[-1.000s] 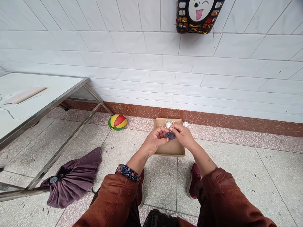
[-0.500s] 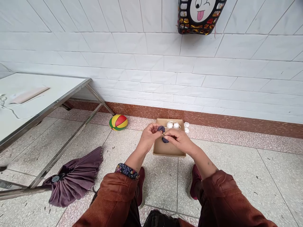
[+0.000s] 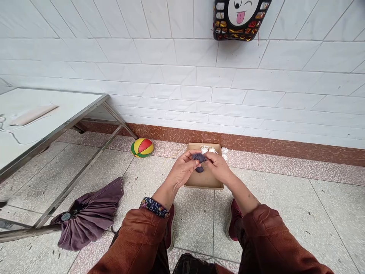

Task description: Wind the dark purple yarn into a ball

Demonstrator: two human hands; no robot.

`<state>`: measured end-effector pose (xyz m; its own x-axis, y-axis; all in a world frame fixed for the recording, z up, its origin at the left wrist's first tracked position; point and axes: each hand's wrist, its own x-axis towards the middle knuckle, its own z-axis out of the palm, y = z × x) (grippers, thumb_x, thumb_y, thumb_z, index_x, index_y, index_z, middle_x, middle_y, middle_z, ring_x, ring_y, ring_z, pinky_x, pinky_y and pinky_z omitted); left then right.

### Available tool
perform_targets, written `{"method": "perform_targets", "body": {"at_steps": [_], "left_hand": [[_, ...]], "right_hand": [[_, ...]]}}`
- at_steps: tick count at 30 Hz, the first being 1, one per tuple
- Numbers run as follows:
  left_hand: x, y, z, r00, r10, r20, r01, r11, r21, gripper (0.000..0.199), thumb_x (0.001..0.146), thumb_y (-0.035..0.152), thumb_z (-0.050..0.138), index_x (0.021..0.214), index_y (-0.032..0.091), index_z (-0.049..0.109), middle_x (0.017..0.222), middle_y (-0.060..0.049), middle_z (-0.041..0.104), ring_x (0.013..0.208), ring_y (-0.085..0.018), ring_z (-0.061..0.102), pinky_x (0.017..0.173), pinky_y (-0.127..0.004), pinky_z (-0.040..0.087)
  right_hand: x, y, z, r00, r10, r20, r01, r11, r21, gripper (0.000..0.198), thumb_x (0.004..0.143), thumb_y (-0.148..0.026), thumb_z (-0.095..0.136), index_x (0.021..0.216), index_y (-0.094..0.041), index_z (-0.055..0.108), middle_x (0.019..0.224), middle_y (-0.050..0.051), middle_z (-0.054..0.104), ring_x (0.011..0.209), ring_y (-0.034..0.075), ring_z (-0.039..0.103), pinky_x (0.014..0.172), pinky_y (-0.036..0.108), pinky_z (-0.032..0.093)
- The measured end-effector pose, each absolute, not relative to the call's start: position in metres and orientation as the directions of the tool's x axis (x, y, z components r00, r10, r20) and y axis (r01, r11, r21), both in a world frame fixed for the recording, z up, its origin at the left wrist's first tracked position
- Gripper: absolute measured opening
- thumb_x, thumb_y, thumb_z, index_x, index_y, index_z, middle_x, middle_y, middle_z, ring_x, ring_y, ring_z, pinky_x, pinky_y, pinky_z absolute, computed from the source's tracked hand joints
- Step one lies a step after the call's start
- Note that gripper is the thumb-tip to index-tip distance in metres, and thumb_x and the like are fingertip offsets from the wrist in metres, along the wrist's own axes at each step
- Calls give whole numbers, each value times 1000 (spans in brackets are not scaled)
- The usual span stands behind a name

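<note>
My left hand (image 3: 182,169) is closed, its thumb and fingers gripping a small dark purple-grey yarn ball (image 3: 199,157). Against the right side of that ball, the fingers of my right hand (image 3: 219,166) are pinched together at its edge; any loose strand there is too fine to make out. Just below the held ball is a second dark yarn ball (image 3: 199,169), in or over the shallow cardboard box (image 3: 203,183). White yarn balls (image 3: 204,150) lie at the back of the box, partly covered by my hands.
Small white round pieces (image 3: 224,151) lie beside the box near the wall (image 3: 168,91). A colourful ball (image 3: 142,147) rests by a metal-framed table (image 3: 85,110). A folded purple umbrella (image 3: 91,217) is on the floor at left. A black basket (image 3: 238,32) hangs above.
My left hand has shifted slightly right with the dark yarn ball. My right hand has risen from the strand between the two dark balls to the held ball's right edge.
</note>
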<state>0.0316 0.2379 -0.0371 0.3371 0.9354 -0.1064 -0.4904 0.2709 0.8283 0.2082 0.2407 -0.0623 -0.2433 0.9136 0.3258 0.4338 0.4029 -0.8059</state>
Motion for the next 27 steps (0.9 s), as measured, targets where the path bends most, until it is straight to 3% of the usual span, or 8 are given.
{"method": "perform_targets", "body": {"at_steps": [6, 13, 16, 20, 23, 27], "left_hand": [[25, 247, -42, 169, 976, -136, -526, 206, 825, 30, 64, 16, 84, 92, 17, 73, 94, -2, 70, 83, -13, 62, 78, -27, 48], [20, 252, -48, 31, 995, -93, -216, 98, 971, 32, 62, 17, 81, 92, 17, 70, 85, 0, 70, 79, -12, 60, 78, -27, 44], [21, 249, -48, 85, 994, -69, -163, 83, 983, 31, 62, 17, 82, 88, 17, 66, 81, 1, 68, 75, -11, 59, 76, -27, 44], [24, 243, -46, 290, 954, -75, -146, 122, 982, 28, 65, 18, 83, 88, 17, 67, 82, 0, 67, 76, -12, 59, 76, -27, 44], [27, 238, -44, 450, 891, -66, -177, 162, 971, 29, 66, 17, 83, 92, 18, 69, 85, -1, 68, 79, -12, 60, 77, -27, 44], [29, 235, -41, 477, 879, -9, -324, 185, 928, 43, 68, 16, 85, 107, 23, 69, 96, -2, 71, 87, -14, 63, 82, -29, 47]], "right_hand": [[202, 236, -63, -378, 870, 317, 453, 473, -756, 22, 102, -27, 52, 83, -21, 61, 83, 2, 65, 79, 18, 60, 73, 29, 44], [205, 227, -40, -488, 768, 414, 374, 613, -696, 19, 103, -33, 54, 96, -23, 69, 84, 3, 69, 79, 18, 62, 76, 32, 48], [209, 229, -33, -405, 770, 494, 353, 630, -692, 21, 104, -34, 54, 97, -24, 70, 88, 4, 71, 82, 19, 64, 77, 32, 50], [215, 235, -33, -238, 813, 531, 387, 581, -716, 20, 102, -32, 54, 94, -24, 71, 87, 4, 71, 83, 20, 64, 79, 34, 50], [217, 239, -38, -131, 860, 493, 410, 500, -763, 17, 99, -31, 57, 90, -24, 69, 87, 4, 70, 82, 20, 64, 79, 34, 49], [214, 241, -49, -64, 920, 386, 405, 377, -833, 18, 98, -31, 54, 86, -23, 64, 84, 2, 68, 75, 18, 60, 72, 30, 47]]}}
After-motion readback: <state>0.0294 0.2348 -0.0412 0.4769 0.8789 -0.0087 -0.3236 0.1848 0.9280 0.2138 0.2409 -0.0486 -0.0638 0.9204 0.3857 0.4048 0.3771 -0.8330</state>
